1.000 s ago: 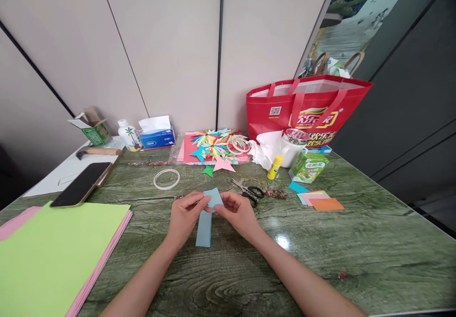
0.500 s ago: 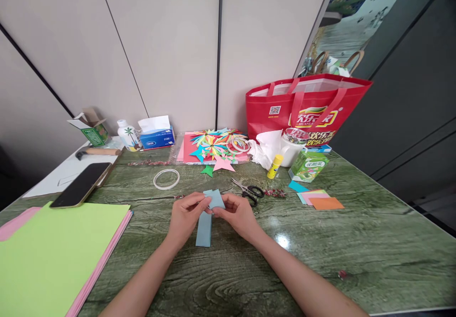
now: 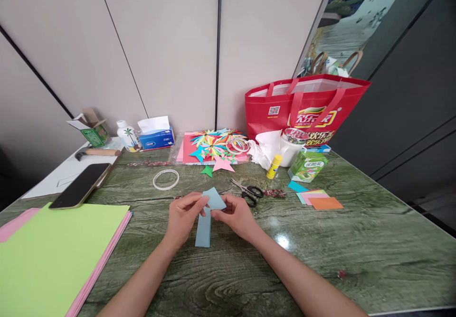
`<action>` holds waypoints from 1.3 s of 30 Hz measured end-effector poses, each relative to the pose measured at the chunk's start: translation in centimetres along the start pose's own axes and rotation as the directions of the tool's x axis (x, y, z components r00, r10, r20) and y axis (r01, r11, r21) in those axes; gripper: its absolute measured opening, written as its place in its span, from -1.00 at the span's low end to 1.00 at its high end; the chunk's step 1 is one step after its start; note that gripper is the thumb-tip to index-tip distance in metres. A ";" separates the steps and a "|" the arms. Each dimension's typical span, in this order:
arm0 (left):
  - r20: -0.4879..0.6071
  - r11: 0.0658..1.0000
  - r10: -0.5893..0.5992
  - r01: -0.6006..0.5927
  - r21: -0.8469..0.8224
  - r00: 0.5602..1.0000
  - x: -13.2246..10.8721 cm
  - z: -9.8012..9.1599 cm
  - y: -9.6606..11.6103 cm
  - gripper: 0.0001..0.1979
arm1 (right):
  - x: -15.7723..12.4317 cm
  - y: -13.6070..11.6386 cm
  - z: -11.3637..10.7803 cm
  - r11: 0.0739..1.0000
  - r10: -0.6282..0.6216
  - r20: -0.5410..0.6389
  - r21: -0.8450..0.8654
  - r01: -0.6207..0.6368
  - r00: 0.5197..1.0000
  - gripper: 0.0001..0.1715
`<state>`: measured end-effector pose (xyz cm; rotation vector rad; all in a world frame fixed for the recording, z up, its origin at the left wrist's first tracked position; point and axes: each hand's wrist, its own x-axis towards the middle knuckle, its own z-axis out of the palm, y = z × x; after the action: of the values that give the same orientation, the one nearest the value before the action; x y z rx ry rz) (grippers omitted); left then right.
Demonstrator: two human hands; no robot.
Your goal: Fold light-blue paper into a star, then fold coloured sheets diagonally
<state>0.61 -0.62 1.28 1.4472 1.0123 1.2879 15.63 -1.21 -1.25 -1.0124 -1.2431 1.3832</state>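
Note:
A small folded piece of light blue paper [image 3: 215,198] is held up between my two hands above the table. My left hand [image 3: 185,215] pinches its left edge between thumb and fingers. On the right side, my right hand [image 3: 237,215] grips the paper with the thumb below and the fingers curled behind. Beneath them lies a blue paper strip [image 3: 203,230], its upper end partly hidden by the hands. Black-handled scissors [image 3: 250,191] rest just beyond my right hand. Past my left hand sits a roll of tape [image 3: 166,179].
Folded paper stars [image 3: 212,146] lie at the back by a tissue pack [image 3: 156,138]. A glue stick [image 3: 274,166], a white mug [image 3: 291,152], a green drink carton [image 3: 308,166] and a red bag [image 3: 269,103] stand right. Paper sheets [image 3: 60,255] and a phone [image 3: 80,185] lie left.
The blue paper has turned in my fingers and now shows a more pointed, triangle-like shape. My hands stay almost in the same place; the strip below has not moved.

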 end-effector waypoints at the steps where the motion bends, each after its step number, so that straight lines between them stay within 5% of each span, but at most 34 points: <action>1: -0.001 1.000 0.002 -0.002 -0.006 1.000 0.0 0.0 0.0 -0.82 | 0.0 -0.1 0.0 1.000 0.000 0.004 0.005 0.000 1.000 -0.72; 9: 0.007 1.000 0.009 -0.009 0.024 1.000 0.0 0.0 0.0 -0.79 | -0.1 0.1 0.1 0.995 0.033 0.041 0.096 -0.037 0.999 -0.68; 21: -0.122 0.999 -0.023 0.020 -0.029 0.992 -0.1 0.7 -0.3 -0.79 | -0.3 0.1 0.5 1.000 0.011 0.000 0.027 -0.011 1.000 -0.65; 39: -0.140 0.998 -0.046 0.039 -0.047 0.989 0.2 0.5 -0.7 -0.81 | 0.2 0.0 -0.1 0.968 0.122 0.001 0.220 -0.120 0.993 -0.64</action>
<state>1.09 -0.32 0.68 1.3085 1.0948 1.3889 15.74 -1.03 -1.22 -0.9522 -1.0065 1.5687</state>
